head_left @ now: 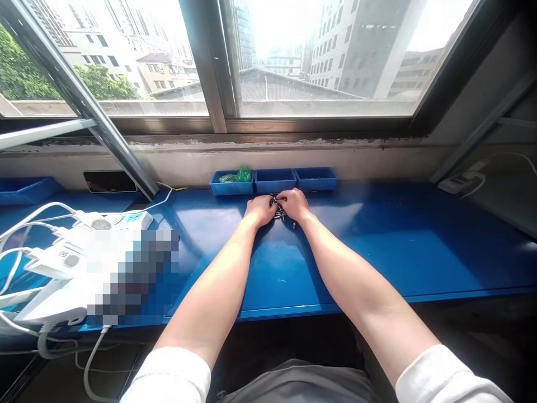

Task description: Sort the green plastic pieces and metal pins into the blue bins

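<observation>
Both hands meet near the back of the blue table, just in front of the small bins. My left hand (260, 210) is closed, its fingers curled inward around a small dark and silver piece. Thumb and fingers of my right hand (295, 204) are pinched together at the same spot, on a small piece too tiny to name surely. Under and between the hands lies a little pile of small screw-like metal pieces (278, 215). One loose metal piece (294, 225) lies apart, below my right hand. The fingertips partly cover the pile.
Behind the hands stand a blue bin with green plastic bags (237, 176), a middle blue bin (274, 180) and a right blue bin (316, 178). Left are plugged-in white chargers (67, 254) with cables, a blurred-out patch, a dark phone-like slab (109, 182) and a metal post (126, 151).
</observation>
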`<state>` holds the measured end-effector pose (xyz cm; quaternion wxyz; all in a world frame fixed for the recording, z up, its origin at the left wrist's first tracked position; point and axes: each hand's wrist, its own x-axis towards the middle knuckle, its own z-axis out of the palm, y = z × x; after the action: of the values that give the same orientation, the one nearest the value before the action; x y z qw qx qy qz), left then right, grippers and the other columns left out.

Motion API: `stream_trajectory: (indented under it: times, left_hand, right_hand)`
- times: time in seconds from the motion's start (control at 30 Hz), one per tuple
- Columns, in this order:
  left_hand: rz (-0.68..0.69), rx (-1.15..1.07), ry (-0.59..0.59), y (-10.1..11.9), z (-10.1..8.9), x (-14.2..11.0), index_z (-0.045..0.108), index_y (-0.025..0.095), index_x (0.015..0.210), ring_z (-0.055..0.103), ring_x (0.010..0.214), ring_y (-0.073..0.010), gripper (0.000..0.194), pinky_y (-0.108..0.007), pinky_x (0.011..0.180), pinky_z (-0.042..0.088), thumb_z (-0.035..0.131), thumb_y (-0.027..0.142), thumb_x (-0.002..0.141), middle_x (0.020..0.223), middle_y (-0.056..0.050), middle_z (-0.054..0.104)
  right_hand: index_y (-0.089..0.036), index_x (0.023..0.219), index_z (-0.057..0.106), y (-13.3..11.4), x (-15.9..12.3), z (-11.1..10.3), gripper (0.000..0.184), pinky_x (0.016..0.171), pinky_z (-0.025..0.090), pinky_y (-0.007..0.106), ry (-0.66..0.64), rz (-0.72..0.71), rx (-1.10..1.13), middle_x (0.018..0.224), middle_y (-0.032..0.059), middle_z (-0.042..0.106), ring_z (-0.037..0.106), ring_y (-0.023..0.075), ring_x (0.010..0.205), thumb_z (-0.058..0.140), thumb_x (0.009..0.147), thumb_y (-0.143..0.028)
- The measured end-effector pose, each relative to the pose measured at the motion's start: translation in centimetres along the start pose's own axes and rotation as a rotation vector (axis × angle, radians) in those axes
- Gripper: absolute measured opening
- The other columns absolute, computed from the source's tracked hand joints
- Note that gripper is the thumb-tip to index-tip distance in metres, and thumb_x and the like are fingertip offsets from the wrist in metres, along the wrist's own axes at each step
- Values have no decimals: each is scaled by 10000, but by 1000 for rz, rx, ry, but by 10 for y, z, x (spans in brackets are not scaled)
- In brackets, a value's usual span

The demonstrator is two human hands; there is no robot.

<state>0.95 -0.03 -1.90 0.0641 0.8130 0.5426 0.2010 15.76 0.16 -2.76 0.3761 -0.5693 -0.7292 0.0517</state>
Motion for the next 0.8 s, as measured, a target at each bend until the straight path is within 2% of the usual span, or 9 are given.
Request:
stream_trajectory:
  times: [0.17,0.3,0.43,0.53,0.67,0.8]
  left_hand:
    - [-27,-35,108,2,-2,-1,601,242,1126,510,1158,-266,339,-383,969,366,476,360,833,1199,-76,615]
    - [7,-97,198,4,-3,-1,597,210,1144,533,1128,-238,346,-349,978,377,486,312,833,1173,-76,625]
    - [77,-161,262,6,-4,-2,590,183,1157,530,1137,-210,348,-319,994,378,485,233,829,1175,-65,628]
    - [83,-180,275,9,-8,-4,584,182,1163,527,1146,-205,348,-325,998,382,473,193,834,1173,-64,631]
    - [94,-197,282,11,-9,-5,592,186,1156,536,1133,-198,344,-324,992,392,455,165,840,1167,-58,635]
    - [123,-215,289,8,-7,-4,639,200,1082,567,1073,-194,314,-324,974,410,465,139,829,1099,-43,664]
  right_hand:
    - [-248,872,736,-1,2,2,178,908,461,313,54,1,170,909,5,721,629,203,950,586,777,-242]
    - [-227,1021,692,-4,1,1,272,905,467,312,71,5,277,973,25,713,644,199,951,527,805,-208]
    - [-212,1143,608,-10,1,-3,344,854,477,303,129,34,346,907,27,706,648,171,864,425,852,-204]
    - [-206,1171,573,-14,0,-7,363,828,480,298,136,43,380,872,23,700,641,159,815,428,839,-205]
    - [-190,1148,571,-17,0,-10,379,832,478,318,111,52,445,803,27,709,651,177,813,535,772,-205]
    - [-187,1017,605,-18,0,-11,262,768,496,309,81,70,521,755,25,704,660,176,752,574,758,-216]
